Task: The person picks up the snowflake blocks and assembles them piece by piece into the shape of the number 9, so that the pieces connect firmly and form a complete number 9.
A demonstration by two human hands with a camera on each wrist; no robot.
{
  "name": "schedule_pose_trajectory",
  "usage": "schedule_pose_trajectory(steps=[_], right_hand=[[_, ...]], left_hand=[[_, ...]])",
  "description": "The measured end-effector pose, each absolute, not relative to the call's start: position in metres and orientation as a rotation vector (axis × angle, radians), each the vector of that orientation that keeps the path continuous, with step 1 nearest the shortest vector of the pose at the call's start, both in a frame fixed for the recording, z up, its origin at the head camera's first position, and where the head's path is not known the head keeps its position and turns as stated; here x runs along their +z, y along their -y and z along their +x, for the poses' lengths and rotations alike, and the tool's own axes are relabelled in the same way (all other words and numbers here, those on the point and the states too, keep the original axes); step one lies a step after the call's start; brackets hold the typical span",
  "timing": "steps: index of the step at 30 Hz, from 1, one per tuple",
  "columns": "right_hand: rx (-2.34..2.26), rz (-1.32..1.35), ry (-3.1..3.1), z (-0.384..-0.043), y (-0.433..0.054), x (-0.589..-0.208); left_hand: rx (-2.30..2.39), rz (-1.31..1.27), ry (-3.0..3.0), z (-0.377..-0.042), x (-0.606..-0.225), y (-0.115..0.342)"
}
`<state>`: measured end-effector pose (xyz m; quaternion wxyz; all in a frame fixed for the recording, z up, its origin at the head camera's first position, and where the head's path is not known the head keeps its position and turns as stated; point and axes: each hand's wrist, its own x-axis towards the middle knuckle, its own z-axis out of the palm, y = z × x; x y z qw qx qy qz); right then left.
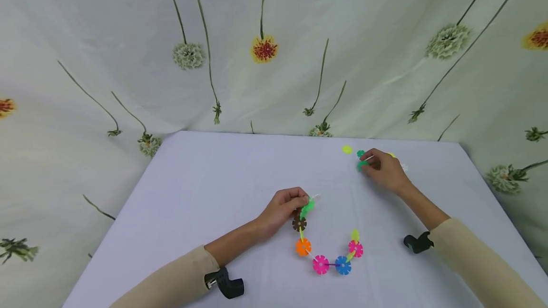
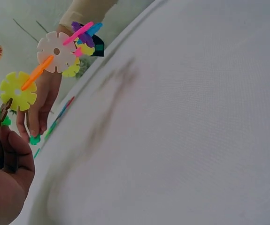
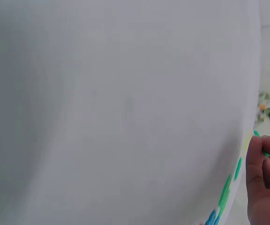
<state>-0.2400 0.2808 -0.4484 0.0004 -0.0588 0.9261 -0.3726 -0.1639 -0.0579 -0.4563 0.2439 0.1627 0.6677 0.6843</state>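
Observation:
My left hand [image 1: 282,208] pinches one end of a chain of interlocking notched plastic discs, near a green disc [image 1: 307,208] and a brown disc [image 1: 299,223]. From there the chain curves down through an orange disc [image 1: 303,247], a pink disc [image 1: 320,265] and a blue disc [image 1: 343,265], then up to a yellow disc [image 1: 355,235]. The left wrist view shows a white disc [image 2: 56,51] and a yellow disc [image 2: 18,91] of it. Farther back, my right hand [image 1: 385,170] pinches a loose green disc [image 1: 362,165] between thumb and fingers.
Around the right hand lie a yellow disc [image 1: 347,149], another green disc [image 1: 361,153] and a white disc [image 1: 404,167]. All this is on a white-covered table [image 1: 222,170]. A flower-patterned cloth [image 1: 299,8] hangs behind its far edge.

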Motion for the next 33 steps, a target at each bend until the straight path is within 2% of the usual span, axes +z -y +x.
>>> schedule_pose_trajectory(steps=[7, 20, 33], right_hand=[[-1.401, -0.214, -2.697, -0.215, -0.267, -0.441], [-1.544, -0.292, -2.468, -0.178, -0.236, -0.426], [-1.626, -0.405, -2.338, -0.159, -0.210, -0.415]], left_hand=[[1.880, 0.443, -1.806, -0.164, -0.458, 0.059], [1.863, 0.446, -1.826, -0.164, -0.458, 0.058], [1.833, 0.507, -1.867, -0.161, -0.457, 0.056]])
